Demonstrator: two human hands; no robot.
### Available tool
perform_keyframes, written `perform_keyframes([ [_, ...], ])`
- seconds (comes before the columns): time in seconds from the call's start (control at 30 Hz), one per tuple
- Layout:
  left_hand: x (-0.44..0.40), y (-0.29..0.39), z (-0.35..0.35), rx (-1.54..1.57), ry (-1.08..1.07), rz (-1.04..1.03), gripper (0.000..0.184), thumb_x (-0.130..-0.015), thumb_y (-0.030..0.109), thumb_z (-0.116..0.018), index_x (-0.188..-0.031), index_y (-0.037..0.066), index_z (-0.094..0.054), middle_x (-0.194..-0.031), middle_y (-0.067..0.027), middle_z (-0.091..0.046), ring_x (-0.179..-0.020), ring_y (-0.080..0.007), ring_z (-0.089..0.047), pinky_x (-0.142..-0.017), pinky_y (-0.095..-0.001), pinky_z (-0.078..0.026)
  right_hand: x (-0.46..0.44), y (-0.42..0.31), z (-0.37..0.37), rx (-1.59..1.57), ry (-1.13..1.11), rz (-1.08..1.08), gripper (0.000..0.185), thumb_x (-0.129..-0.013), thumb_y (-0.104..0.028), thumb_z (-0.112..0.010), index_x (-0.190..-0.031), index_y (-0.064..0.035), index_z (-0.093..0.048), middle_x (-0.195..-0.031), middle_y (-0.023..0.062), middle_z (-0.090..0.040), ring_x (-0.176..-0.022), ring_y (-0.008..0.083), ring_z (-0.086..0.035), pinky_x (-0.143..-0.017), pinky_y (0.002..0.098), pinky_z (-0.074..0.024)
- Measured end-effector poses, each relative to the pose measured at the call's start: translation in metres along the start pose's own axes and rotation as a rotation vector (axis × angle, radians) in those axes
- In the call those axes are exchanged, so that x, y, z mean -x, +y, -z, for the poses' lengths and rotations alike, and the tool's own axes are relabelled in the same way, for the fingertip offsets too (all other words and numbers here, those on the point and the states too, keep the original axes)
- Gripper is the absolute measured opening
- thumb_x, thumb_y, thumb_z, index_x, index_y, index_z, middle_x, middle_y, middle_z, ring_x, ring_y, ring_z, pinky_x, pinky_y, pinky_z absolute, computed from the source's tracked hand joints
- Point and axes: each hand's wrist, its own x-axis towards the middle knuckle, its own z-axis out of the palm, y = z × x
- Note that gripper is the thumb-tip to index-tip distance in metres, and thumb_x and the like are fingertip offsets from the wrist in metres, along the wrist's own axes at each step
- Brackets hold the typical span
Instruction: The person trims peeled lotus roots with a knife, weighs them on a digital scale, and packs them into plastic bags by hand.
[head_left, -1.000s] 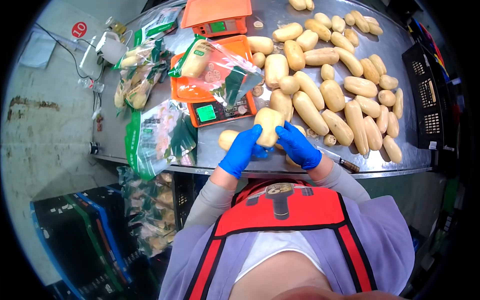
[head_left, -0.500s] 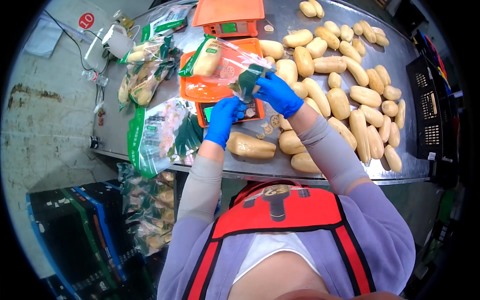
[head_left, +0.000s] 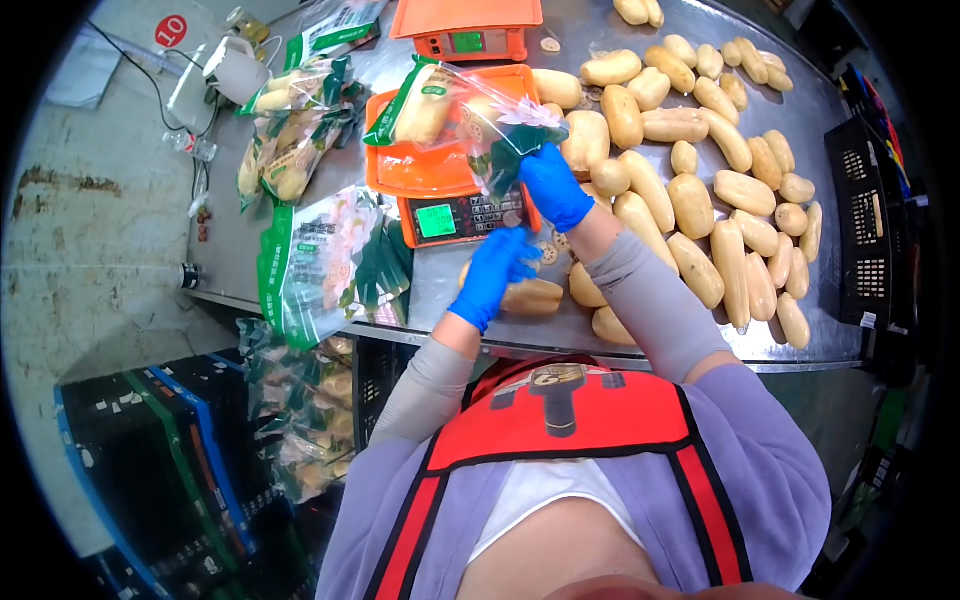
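A clear and green plastic bag (head_left: 503,148) lies on the orange scale (head_left: 424,170), with lotus root pieces inside. Blue-gloved, my right hand (head_left: 556,188) is closed on the bag's lower right edge. My left hand (head_left: 496,276), also gloved and slightly blurred, is just below the scale's lit display (head_left: 436,221), with its fingers apart. Under and beside it, a lotus root piece (head_left: 533,297) lies on the metal table (head_left: 450,318).
Many lotus root pieces (head_left: 692,206) cover the table's right half. A second orange scale (head_left: 467,28) stands behind. Filled bags (head_left: 292,150) and a flat printed bag (head_left: 325,262) lie left. A black crate (head_left: 862,220) stands at the right edge.
The lotus root piece held a second ago has left my hands, and another piece now shows inside the bag. My right hand moved up to the bag; my left hand reached the scale, then drew back.
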Motion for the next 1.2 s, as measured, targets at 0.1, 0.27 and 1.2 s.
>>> perform_keyframes([
  [0.1,-0.024,0.024,0.016,0.244,0.213,-0.153,0.030,-0.089,0.035,-0.053,-0.100,0.007,-0.055,-0.080,-0.0056,-0.065,-0.059,-0.0093,-0.056,-0.052,-0.0213,-0.041,-0.007,0.000,0.001,0.172,0.037,0.014,0.020,-0.084,0.000,-0.047,-0.102,-0.0022,-0.056,-0.092,0.0031,-0.056,-0.085,0.0099,-0.054,-0.070,0.0269,-0.0469],
  [0.27,-0.043,0.040,0.004,0.031,0.200,-0.232,0.018,-0.089,0.024,-0.054,-0.089,0.006,-0.059,-0.077,-0.0037,-0.063,-0.058,-0.0084,-0.055,-0.052,-0.0211,-0.043,-0.033,0.027,0.009,1.323,-0.105,0.458,0.022,-0.078,-0.004,-0.054,-0.099,-0.0025,-0.057,-0.088,0.0113,-0.060,-0.084,0.0257,-0.057,-0.071,0.0337,-0.0459],
  [1.2,-0.080,0.160,0.061,-0.993,0.238,-1.207,0.027,-0.076,0.012,-0.058,-0.102,0.010,-0.065,-0.095,-0.0123,-0.063,-0.100,-0.0260,-0.057,-0.091,-0.0359,-0.040,0.137,-0.030,0.045,0.752,0.272,-0.029,0.022,-0.085,-0.009,-0.057,-0.106,-0.0028,-0.062,-0.101,0.0098,-0.063,-0.092,0.0181,-0.059,-0.080,0.0290,-0.0462],
])
